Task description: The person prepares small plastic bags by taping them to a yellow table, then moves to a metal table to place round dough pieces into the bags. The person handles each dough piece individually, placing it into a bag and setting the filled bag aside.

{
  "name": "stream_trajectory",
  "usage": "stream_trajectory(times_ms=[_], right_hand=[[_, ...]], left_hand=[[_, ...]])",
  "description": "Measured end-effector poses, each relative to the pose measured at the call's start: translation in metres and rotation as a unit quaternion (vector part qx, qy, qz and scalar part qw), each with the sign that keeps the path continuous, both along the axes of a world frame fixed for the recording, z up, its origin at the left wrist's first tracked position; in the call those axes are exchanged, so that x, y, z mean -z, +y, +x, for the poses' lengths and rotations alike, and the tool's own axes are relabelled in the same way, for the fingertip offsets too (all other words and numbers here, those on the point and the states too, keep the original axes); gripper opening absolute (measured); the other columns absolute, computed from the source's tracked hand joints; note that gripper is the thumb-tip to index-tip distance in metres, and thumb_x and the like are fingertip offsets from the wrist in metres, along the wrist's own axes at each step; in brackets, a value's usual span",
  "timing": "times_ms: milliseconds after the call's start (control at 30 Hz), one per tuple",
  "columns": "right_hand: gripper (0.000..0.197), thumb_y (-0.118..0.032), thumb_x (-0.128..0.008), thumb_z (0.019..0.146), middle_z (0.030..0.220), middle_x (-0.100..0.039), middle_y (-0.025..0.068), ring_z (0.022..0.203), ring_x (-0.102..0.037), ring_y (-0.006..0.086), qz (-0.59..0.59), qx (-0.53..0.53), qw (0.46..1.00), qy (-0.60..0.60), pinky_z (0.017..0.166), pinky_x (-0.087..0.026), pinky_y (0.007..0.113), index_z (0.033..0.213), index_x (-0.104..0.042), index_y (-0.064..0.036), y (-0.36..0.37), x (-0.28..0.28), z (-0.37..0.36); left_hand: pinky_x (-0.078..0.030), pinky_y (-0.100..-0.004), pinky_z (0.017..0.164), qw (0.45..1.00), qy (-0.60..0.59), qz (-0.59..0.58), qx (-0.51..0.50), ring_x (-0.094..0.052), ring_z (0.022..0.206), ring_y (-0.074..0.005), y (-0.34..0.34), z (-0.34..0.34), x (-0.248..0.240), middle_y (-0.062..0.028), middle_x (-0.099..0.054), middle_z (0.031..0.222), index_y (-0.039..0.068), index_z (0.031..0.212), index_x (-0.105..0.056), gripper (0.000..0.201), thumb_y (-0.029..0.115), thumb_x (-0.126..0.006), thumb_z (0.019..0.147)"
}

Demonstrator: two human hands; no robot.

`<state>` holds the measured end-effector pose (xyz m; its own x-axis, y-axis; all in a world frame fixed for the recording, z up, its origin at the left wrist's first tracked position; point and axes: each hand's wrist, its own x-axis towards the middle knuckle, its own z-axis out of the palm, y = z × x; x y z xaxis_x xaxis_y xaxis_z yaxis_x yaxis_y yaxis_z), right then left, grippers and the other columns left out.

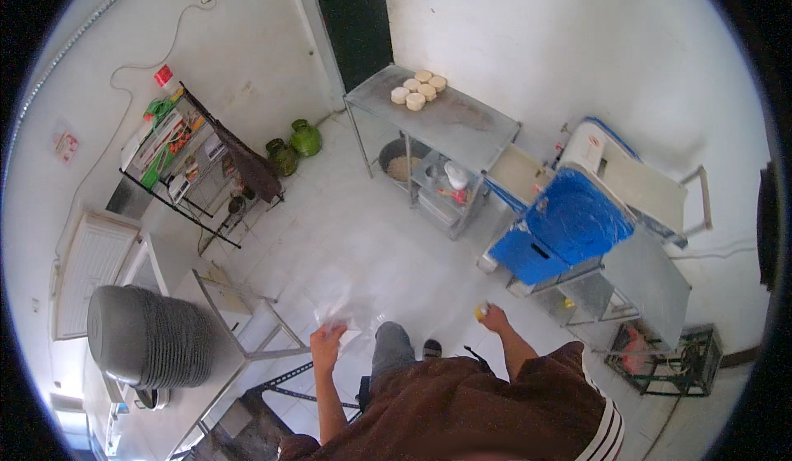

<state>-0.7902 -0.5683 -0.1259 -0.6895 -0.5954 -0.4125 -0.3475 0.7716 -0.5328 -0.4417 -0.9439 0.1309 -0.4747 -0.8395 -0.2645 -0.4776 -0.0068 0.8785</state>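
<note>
My left hand (327,344) is closed on a clear plastic bag (356,311), which hangs thin and crumpled beyond my fingers. Off to the right, my right hand (496,320) grips a small round yellowish thing (481,312); it looks like a roll of tape, though it is too small to be certain. Both hands are out in front of my body, above the white tiled floor (330,214), and neither touches a table. Several pale round dough pieces (417,91) sit on the metal table (474,127) at the far side.
To my left, a tall stack of grey bowls (157,337) lies on its side on a counter. A blue dough machine (569,226) stands at right beside a metal table (648,284). Green gas cylinders (305,138) and a wire shelf (194,164) are by the far left wall. A crate (668,362) is at lower right.
</note>
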Motion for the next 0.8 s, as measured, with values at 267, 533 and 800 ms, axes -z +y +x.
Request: stream_trajectory(times_ms=[267, 533, 800], right_hand=[[0.038, -0.024, -0.078, 0.082, 0.103, -0.07, 0.0183, 0.1, -0.068, 0.0397, -0.085, 0.025, 0.993, 0.082, 0.087, -0.054, 0.049, 0.109, -0.061, -0.0033, -0.298, -0.121, -0.186], [0.038, -0.02, -0.073, 0.086, 0.111, -0.07, 0.0167, 0.106, -0.067, 0.0394, -0.062, 0.131, 0.97, 0.193, 0.088, -0.054, 0.05, 0.118, -0.058, -0.0061, -0.4, -0.137, -0.328], [0.035, -0.013, -0.06, 0.089, 0.115, -0.067, 0.0207, 0.107, -0.067, 0.0435, 0.05, 0.259, 0.947, 0.184, 0.088, -0.054, 0.054, 0.124, -0.055, -0.0059, -0.431, -0.11, -0.44]], left_hand=[[-0.044, -0.0287, 0.058, 1.0, 0.005, -0.02, 0.019, -0.055, 0.063, -0.009, -0.157, -0.14, 0.012, -0.0008, -0.072, 0.078, 0.001, 0.101, -0.079, 0.023, 0.019, -0.077, 0.088], [-0.048, -0.0304, 0.066, 0.988, 0.056, -0.081, 0.119, -0.06, 0.07, -0.0108, -0.324, -0.322, -0.027, -0.0035, -0.074, 0.081, 0.0, 0.102, -0.079, 0.024, 0.02, -0.076, 0.09], [-0.047, -0.0279, 0.066, 0.983, 0.003, -0.047, 0.176, -0.059, 0.072, -0.0092, -0.416, -0.454, -0.039, -0.0001, -0.073, 0.082, 0.0, 0.098, -0.079, 0.02, 0.018, -0.077, 0.089]])
